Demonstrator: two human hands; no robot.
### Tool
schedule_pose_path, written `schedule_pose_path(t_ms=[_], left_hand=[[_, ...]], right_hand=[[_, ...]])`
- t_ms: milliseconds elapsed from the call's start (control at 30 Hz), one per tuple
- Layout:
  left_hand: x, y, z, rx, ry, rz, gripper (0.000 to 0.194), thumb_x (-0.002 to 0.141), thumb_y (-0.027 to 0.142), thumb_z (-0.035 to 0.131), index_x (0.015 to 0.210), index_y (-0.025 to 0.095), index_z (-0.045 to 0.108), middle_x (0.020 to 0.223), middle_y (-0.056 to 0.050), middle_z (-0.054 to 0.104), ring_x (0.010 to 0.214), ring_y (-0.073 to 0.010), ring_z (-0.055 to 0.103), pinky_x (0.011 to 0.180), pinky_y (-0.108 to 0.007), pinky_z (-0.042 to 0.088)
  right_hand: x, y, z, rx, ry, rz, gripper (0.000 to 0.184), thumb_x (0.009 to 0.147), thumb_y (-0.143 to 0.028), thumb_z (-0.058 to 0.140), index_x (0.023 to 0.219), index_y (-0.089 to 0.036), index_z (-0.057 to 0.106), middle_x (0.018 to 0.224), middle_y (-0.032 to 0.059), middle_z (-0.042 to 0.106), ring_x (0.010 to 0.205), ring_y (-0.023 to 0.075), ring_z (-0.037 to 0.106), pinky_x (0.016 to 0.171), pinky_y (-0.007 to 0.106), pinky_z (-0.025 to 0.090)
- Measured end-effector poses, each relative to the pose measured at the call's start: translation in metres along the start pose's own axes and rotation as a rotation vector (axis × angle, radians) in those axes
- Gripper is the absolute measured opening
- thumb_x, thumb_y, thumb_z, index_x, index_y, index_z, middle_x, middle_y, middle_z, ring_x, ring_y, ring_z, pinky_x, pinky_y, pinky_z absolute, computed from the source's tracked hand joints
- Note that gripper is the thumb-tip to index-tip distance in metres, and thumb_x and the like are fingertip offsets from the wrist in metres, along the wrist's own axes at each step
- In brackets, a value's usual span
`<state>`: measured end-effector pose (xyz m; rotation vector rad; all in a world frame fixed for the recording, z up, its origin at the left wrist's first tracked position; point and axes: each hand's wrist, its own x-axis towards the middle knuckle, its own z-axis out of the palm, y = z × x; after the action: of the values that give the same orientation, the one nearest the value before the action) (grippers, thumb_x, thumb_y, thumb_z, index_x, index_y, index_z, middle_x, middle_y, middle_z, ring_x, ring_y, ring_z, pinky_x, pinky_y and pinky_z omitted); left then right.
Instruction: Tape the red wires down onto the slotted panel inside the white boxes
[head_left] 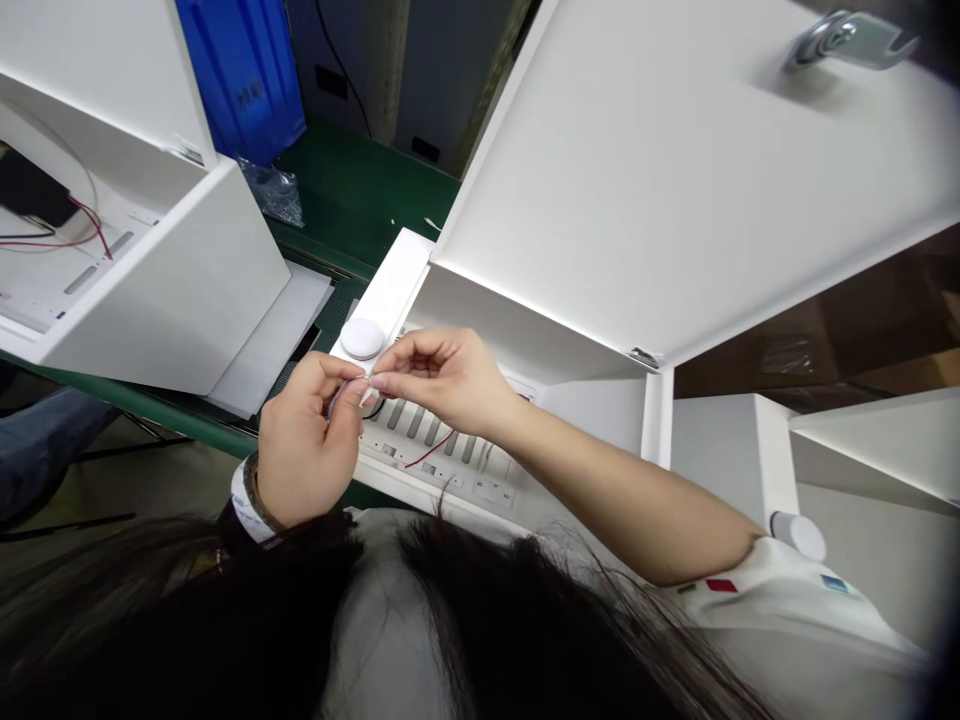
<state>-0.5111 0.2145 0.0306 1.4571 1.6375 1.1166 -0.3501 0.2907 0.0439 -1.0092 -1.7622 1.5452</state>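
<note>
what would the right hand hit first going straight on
Probably the small round piece pinched in the left hand; the right hand seems to touch it, though depth is unclear.

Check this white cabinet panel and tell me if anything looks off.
A thin red wire lies loose across the slotted white panel, just below the right hand. It looks unfastened, so it stands out. The left hand and right hand pinch a small round part; nothing else looks damaged.
</note>
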Motion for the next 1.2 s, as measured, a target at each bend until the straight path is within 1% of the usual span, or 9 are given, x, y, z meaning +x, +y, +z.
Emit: schedule_pose_path(t_ms=[167, 233, 300, 400, 500, 733, 967, 1067, 1200], left_hand=[[0.001, -0.012, -0.005, -0.039, 0.112, -0.037, 0.011, 0.089, 0.028, 0.060, 0.096, 0.019, 0.060, 0.078, -0.002, 0.067, 0.069, -0.0128, 0.063, 0.062, -0.023, 0.049], [0.001, -0.016, -0.008, -0.025, 0.142, -0.053, 0.016, 0.091, 0.031, 0.058, 0.100, 0.019, 0.061, 0.077, -0.003, 0.066, 0.067, -0.0125, 0.061, 0.059, -0.023, 0.048], [-0.001, -0.018, -0.012, -0.001, 0.147, -0.053, 0.022, 0.093, 0.034, 0.053, 0.107, 0.020, 0.063, 0.077, -0.003, 0.064, 0.066, -0.0124, 0.059, 0.057, -0.023, 0.047], [-0.003, -0.020, -0.015, 0.026, 0.160, -0.042, 0.030, 0.096, 0.037, 0.046, 0.113, 0.022, 0.065, 0.079, -0.004, 0.062, 0.065, -0.0125, 0.056, 0.056, -0.023, 0.046], [-0.005, -0.021, -0.016, -0.005, 0.159, -0.053, 0.031, 0.096, 0.039, 0.047, 0.112, 0.022, 0.067, 0.079, -0.004, 0.060, 0.063, -0.0121, 0.053, 0.053, -0.023, 0.044], [-0.004, -0.019, -0.016, -0.241, 0.164, -0.135, 0.021, 0.093, 0.039, 0.054, 0.098, 0.021, 0.064, 0.073, -0.001, 0.051, 0.059, -0.0095, 0.046, 0.052, -0.023, 0.040], [-0.009, -0.018, -0.019, -0.212, 0.156, -0.125, 0.020, 0.093, 0.040, 0.055, 0.094, 0.021, 0.062, 0.068, 0.000, 0.049, 0.058, -0.0103, 0.045, 0.052, -0.024, 0.039], [-0.012, -0.017, -0.019, -0.205, 0.161, -0.142, 0.023, 0.092, 0.042, 0.057, 0.094, 0.020, 0.062, 0.068, 0.001, 0.049, 0.058, -0.0099, 0.045, 0.052, -0.023, 0.039], [-0.015, -0.016, -0.021, -0.259, 0.192, -0.151, 0.023, 0.092, 0.043, 0.057, 0.095, 0.020, 0.061, 0.069, 0.001, 0.048, 0.060, -0.0097, 0.045, 0.053, -0.023, 0.039]], right_hand=[[0.004, 0.064, -0.029, -0.417, 0.058, 0.178, 0.028, 0.087, -0.043, 0.063, 0.093, -0.018, 0.074, 0.083, 0.0043, 0.071, 0.078, 0.0168, 0.066, 0.074, 0.030, 0.052], [-0.003, 0.104, -0.038, -0.764, -0.059, 0.393, 0.020, 0.087, -0.032, 0.063, 0.095, -0.017, 0.075, 0.090, 0.0082, 0.072, 0.085, 0.0210, 0.066, 0.079, 0.033, 0.050], [-0.018, 0.144, -0.041, -1.032, -0.212, 0.569, 0.036, 0.083, -0.023, 0.063, 0.118, -0.014, 0.068, 0.111, 0.0166, 0.068, 0.099, 0.0276, 0.064, 0.083, 0.035, 0.049], [-0.043, 0.188, -0.037, -1.147, -0.328, 0.601, 0.070, 0.081, -0.019, 0.061, 0.148, -0.012, 0.039, 0.133, 0.0223, 0.054, 0.109, 0.0313, 0.060, 0.084, 0.036, 0.050], [-0.056, 0.209, -0.033, -1.181, -0.321, 0.523, 0.072, 0.083, -0.017, 0.055, 0.151, -0.011, 0.033, 0.134, 0.0207, 0.053, 0.115, 0.0315, 0.056, 0.088, 0.036, 0.049], [-0.055, 0.210, -0.030, -1.121, -0.206, 0.534, 0.064, 0.088, -0.026, 0.052, 0.149, -0.016, 0.037, 0.127, 0.0183, 0.056, 0.107, 0.0297, 0.061, 0.083, 0.037, 0.051], [-0.070, 0.202, -0.013, -1.351, -0.456, 0.379, 0.069, 0.081, -0.013, 0.059, 0.147, -0.020, 0.042, 0.118, 0.0169, 0.062, 0.102, 0.0297, 0.062, 0.084, 0.040, 0.049], [-0.068, 0.193, -0.020, -1.415, -0.522, 0.286, 0.048, 0.084, -0.011, 0.055, 0.132, -0.018, 0.058, 0.115, 0.0174, 0.064, 0.106, 0.0307, 0.060, 0.089, 0.044, 0.047], [-0.060, 0.175, -0.047, -1.396, -0.493, 0.596, 0.030, 0.081, -0.007, 0.055, 0.106, -0.012, 0.071, 0.111, 0.0196, 0.066, 0.104, 0.0314, 0.062, 0.084, 0.043, 0.050]])
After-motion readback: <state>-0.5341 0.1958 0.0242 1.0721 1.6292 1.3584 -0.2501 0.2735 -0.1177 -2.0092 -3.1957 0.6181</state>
